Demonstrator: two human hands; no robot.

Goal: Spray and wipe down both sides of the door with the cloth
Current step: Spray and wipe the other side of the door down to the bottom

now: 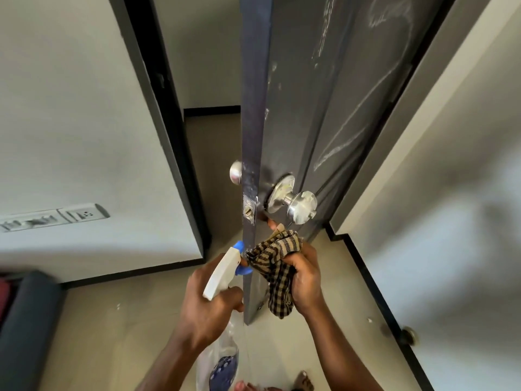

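2 hands met at the free edge of the door (296, 108), just below its latch. The left hand (208, 303) had its grip clamped on the bottle (221, 273), nozzle pointing toward 12 o'clock at the door's edge. The right hand (306, 277) had its grip clamped on the bunched cloth (275, 266), which sat at 3 o'clock of the nozzle, pressed close to the door's right face and at 6 o'clock of the near knob (301, 206).

By my reading, the step in hand was spraying and wiping the edge and lower face around the latch. White scribbles ran across the right face toward 12 o'clock, unwiped, so most of that side looked left to do, and the other side was hidden. The next move likely called for raising the nozzle to those marks, squeezing the trigger, then sweeping the cloth over them while steadying the door, which could swing under the push.

Counted: 1 door, 2 knobs, the far knob (236, 173) at 10 o'clock of the near one, 1 bottle, 1 cloth.
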